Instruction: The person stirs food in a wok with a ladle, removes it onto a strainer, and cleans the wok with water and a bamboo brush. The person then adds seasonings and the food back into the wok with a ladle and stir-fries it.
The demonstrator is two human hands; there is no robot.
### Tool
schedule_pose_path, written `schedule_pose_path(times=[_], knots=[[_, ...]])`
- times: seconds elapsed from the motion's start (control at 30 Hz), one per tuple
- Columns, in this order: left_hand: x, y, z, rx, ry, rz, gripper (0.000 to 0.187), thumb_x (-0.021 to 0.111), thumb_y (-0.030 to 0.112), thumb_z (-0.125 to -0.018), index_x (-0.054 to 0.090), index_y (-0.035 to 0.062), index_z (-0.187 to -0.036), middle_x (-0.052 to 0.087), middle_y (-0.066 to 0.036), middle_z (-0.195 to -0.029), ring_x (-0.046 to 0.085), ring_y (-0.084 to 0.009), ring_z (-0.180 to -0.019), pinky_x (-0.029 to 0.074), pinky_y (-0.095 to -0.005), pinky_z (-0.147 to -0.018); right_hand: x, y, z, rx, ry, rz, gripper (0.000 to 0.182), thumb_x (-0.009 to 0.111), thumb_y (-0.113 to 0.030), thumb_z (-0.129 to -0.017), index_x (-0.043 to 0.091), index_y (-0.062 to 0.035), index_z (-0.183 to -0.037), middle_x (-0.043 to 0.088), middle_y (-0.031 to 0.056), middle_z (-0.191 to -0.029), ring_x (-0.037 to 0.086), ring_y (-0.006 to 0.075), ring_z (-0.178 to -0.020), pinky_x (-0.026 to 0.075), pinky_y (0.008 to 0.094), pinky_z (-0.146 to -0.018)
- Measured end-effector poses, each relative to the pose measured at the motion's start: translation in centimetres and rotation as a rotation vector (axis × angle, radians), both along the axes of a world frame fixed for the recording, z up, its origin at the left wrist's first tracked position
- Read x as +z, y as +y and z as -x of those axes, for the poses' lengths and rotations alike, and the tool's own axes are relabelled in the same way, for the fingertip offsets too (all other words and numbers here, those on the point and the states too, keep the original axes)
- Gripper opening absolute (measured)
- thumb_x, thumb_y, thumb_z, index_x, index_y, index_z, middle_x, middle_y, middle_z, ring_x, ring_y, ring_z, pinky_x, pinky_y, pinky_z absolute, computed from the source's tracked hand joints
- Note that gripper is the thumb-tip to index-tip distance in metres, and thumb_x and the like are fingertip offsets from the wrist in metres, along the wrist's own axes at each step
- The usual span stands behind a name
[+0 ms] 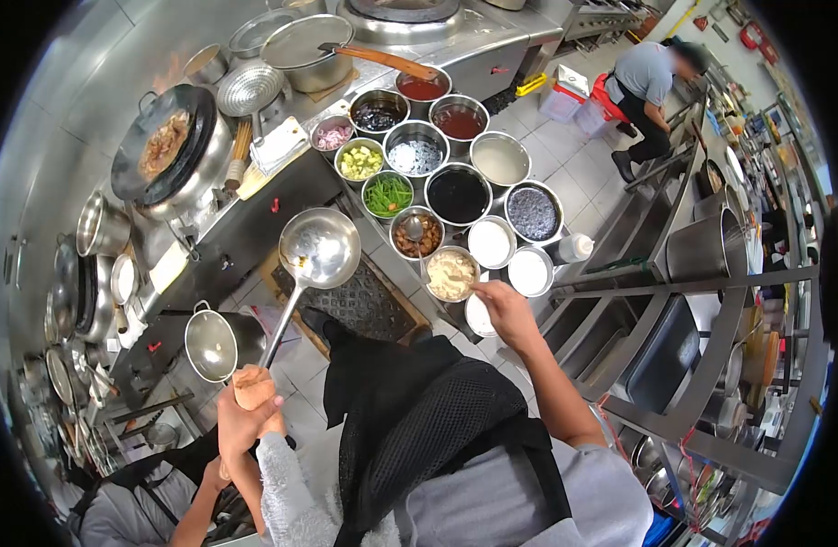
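The left hand (244,415) grips the wooden handle of a ladle (320,248), whose long axis runs up toward the bowls; the right hand (503,305), fingers curled, touches the near edge of the crumb-filled bowl (452,273), far nearer it

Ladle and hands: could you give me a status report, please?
Left hand grips ladle handle, bowl raised. Right hand at beige seasoning bowl. Nothing between them.

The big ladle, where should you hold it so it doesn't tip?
Hold the ladle at the wooden end of its long handle, coming from below, as the left hand does. The bowl points up and away from the handle, so gripping the far end keeps fingers away from it.
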State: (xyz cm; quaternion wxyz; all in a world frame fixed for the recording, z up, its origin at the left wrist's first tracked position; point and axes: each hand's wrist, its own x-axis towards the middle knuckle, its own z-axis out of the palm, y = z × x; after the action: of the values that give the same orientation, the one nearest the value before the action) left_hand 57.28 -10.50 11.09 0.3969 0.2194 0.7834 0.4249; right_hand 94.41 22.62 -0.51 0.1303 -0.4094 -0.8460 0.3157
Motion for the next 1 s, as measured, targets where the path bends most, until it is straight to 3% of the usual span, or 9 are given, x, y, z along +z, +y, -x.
schedule_pose_path(times=[0.07,0.2,0.47,0.57,0.83,1.0], knots=[[0.6,-0.3,-0.9,-0.001,0.01,0.016,0.057,0.095,0.008,-0.073,0.066,-0.0046,-0.12,0.072,-0.007,-0.104,0.068,-0.0149,-0.093,0.056,-0.031,-0.083,-0.7,0.3,-1.7,-0.156,0.199,0.008,0.019,0.059,-0.018,-0.105,0.072,-0.0071,-0.115,0.074,0.0141,-0.115,0.071,0.0344,-0.104,0.056,0.0406,-0.089],[1.6,-0.3,-1.2,-0.038,-0.031,-0.013,0.06,0.095,0.007,-0.072,0.065,-0.0048,-0.122,0.072,-0.008,-0.106,0.068,-0.0153,-0.096,0.056,-0.0314,-0.086,-0.7,4.2,-3.4,-0.454,0.283,-0.022,0.026,0.055,-0.021,-0.109,0.072,-0.0022,-0.116,0.076,0.0151,-0.104,0.074,0.0286,-0.096,0.056,0.0383,-0.085],[1.7,0.2,-1.3,-0.154,-0.031,0.044,0.063,0.096,0.012,-0.07,0.066,-0.0043,-0.122,0.072,-0.007,-0.106,0.067,-0.0148,-0.097,0.055,-0.0316,-0.089,-6.7,8.6,-2.7,-0.443,0.331,-0.121,0.034,0.052,-0.027,-0.111,0.071,0.0004,-0.115,0.077,0.0151,-0.098,0.072,0.0262,-0.088,0.055,0.0386,-0.082],[2.0,0.2,-2.0,-0.172,0.024,0.056,0.064,0.096,0.014,-0.069,0.065,-0.0042,-0.123,0.072,-0.007,-0.106,0.067,-0.0146,-0.098,0.055,-0.0312,-0.089,-6.9,8.2,-2.4,-0.524,0.488,0.097,0.038,0.05,-0.031,-0.112,0.071,0.0004,-0.115,0.077,0.0081,-0.098,0.071,0.0154,-0.086,0.056,0.0318,-0.074],[1.0,-0.7,-1.8,-0.176,-0.023,0.06,0.062,0.095,0.015,-0.07,0.067,-0.0038,-0.122,0.072,-0.006,-0.104,0.067,-0.0139,-0.094,0.055,-0.0312,-0.087,-10.3,8.4,-4.8,-0.741,0.83,0.478,0.038,0.051,-0.035,-0.11,0.067,-0.0019,-0.12,0.076,0.0101,-0.103,0.071,0.0159,-0.086,0.058,0.0307,-0.069],[0.6,-0.8,-1.7,-0.209,0.037,0.085,0.059,0.094,0.016,-0.07,0.069,-0.0024,-0.12,0.074,-0.006,-0.103,0.067,-0.0131,-0.093,0.056,-0.031,-0.086,-9.2,7.7,-6.2,-0.775,0.864,0.438,0.037,0.052,-0.036,-0.11,0.067,-0.0031,-0.121,0.075,0.0101,-0.104,0.071,0.0159,-0.089,0.057,0.0312,-0.071]])
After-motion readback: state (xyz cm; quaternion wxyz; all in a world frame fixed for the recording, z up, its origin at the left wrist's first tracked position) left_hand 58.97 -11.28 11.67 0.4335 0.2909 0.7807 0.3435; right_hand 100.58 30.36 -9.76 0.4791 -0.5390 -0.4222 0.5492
